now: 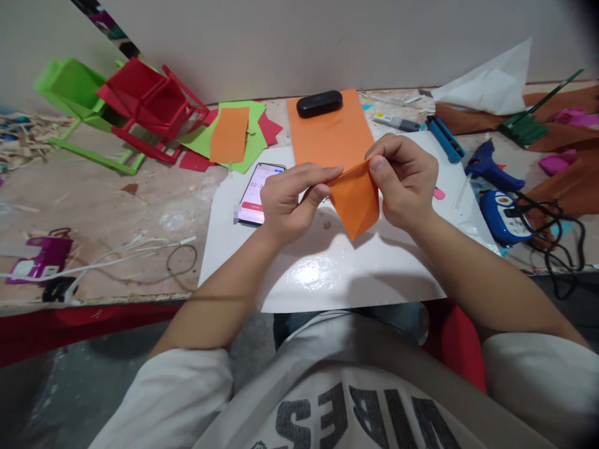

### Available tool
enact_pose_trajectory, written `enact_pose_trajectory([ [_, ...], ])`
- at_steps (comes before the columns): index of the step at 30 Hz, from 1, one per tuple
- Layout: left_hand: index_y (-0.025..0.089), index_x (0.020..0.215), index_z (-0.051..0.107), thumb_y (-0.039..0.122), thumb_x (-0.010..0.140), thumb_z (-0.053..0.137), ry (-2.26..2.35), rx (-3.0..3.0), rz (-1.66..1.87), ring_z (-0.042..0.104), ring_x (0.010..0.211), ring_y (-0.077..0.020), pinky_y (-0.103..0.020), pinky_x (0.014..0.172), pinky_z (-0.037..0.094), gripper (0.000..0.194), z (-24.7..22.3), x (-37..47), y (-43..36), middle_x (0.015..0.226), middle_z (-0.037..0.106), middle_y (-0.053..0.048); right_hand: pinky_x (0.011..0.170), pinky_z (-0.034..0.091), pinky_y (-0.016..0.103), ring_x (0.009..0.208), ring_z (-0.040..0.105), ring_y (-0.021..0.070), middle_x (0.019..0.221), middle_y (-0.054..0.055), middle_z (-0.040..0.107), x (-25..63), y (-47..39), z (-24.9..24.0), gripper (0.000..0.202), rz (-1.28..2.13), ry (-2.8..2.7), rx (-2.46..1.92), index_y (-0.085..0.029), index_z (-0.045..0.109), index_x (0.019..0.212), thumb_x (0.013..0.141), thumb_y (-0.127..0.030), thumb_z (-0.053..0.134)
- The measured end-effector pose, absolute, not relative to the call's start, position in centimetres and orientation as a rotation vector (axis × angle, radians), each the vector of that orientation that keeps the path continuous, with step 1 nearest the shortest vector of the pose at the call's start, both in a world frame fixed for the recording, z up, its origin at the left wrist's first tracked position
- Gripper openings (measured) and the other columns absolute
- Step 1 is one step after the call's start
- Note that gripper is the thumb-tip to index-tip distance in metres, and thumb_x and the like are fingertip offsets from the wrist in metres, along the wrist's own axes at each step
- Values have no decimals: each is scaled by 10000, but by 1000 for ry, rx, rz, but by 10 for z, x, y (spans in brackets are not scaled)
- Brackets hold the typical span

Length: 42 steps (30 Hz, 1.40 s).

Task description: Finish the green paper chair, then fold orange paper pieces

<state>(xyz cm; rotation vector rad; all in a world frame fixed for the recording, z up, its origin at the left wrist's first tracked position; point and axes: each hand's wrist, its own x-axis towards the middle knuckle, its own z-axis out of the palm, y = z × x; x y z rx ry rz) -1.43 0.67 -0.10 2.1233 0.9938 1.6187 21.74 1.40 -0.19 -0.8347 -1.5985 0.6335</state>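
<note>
A folded piece of orange paper (355, 202) hangs between my hands above a glossy white board (299, 274), its pointed end down. My left hand (299, 199) pinches its upper left corner between thumb and fingers. The thumb and curled fingers of my right hand (405, 181) grip the upper right edge. Behind the hands lies a flat orange sheet (327, 134) with a black case (319, 104) on it. Partly covered by my left hand, a phone (255, 190) with a lit screen rests on the board.
Red (150, 106) and green (77, 93) miniature chairs stand at the left back, beside cut paper (230, 134). On the right are a cutter (395, 121), a stapler (444, 138), a blue glue gun (491, 167) and a blue device (503, 215) with black cable. White cables lie at left.
</note>
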Motion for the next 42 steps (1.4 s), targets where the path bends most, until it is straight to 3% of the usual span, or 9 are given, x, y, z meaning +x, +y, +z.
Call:
enact_pose_trajectory([
  [5, 358, 1103, 922, 780, 1169, 660, 936, 2064, 1628, 843, 788, -239, -435, 766, 694, 500, 0, -13, 6, 852, 839, -32, 928, 690, 536, 1057, 742, 298, 1009, 72, 685, 215, 13, -2, 598, 469, -1640, -858, -292, 713, 1064, 1172, -859, 557],
  [9, 327, 1094, 916, 700, 1172, 720, 906, 2095, 1623, 831, 795, -204, -390, 785, 691, 428, -3, -15, 10, 887, 862, -27, 857, 658, 554, 917, 704, 295, 947, 75, 709, 212, 10, 0, 440, 351, -1647, -773, -328, 701, 1000, 1196, -711, 612],
  [12, 297, 1066, 891, 650, 1189, 715, 959, 2194, 1599, 812, 805, -192, -373, 797, 671, 414, -6, -18, 14, 892, 863, -26, 865, 642, 593, 911, 690, 331, 924, 90, 710, 212, 11, -3, 423, 291, -1684, -823, -357, 706, 991, 1191, -708, 578],
  [18, 300, 1162, 832, 602, 1224, 662, 965, 2406, 1602, 790, 952, -239, -459, 971, 615, 352, -16, -19, 19, 972, 818, -33, 897, 626, 620, 950, 708, 368, 960, 92, 742, 217, 13, -10, 335, 245, -1743, -843, -394, 733, 1034, 1170, -674, 611],
  [24, 289, 1119, 807, 576, 1246, 604, 984, 2474, 1672, 700, 878, -241, -466, 921, 552, 373, -21, -15, 16, 880, 730, -32, 810, 629, 557, 838, 716, 300, 923, 37, 773, 210, 9, -4, 207, 176, -1731, -676, -382, 686, 1033, 1209, -480, 634],
  [29, 295, 983, 790, 624, 1236, 576, 1081, 2389, 1605, 653, 808, -250, -476, 893, 544, 467, -15, -15, 13, 781, 683, -32, 909, 662, 583, 936, 740, 323, 923, 80, 734, 214, 13, -5, 535, 301, -1792, -857, -335, 708, 1016, 1189, -804, 516],
  [32, 294, 918, 775, 674, 1216, 588, 1133, 2305, 1578, 648, 796, -254, -479, 891, 551, 518, -11, -13, 11, 763, 680, -37, 974, 655, 608, 1021, 746, 356, 924, 100, 714, 219, 16, -8, 639, 392, -1801, -955, -332, 721, 988, 1155, -899, 477],
  [36, 290, 876, 748, 712, 1180, 647, 1161, 2178, 1554, 657, 811, -256, -480, 898, 566, 530, -9, -11, 8, 759, 684, -41, 980, 646, 598, 1017, 745, 366, 877, 101, 696, 222, 19, -11, 677, 365, -1848, -994, -325, 701, 946, 1143, -927, 461],
  [42, 288, 875, 748, 562, 1135, 786, 1155, 2045, 1571, 657, 810, -246, -451, 839, 560, 380, -6, -12, 9, 816, 736, -41, 905, 589, 540, 909, 720, 322, 959, 113, 764, 227, 30, -11, 633, 278, -1985, -996, -299, 660, 979, 1219, -805, 367],
])
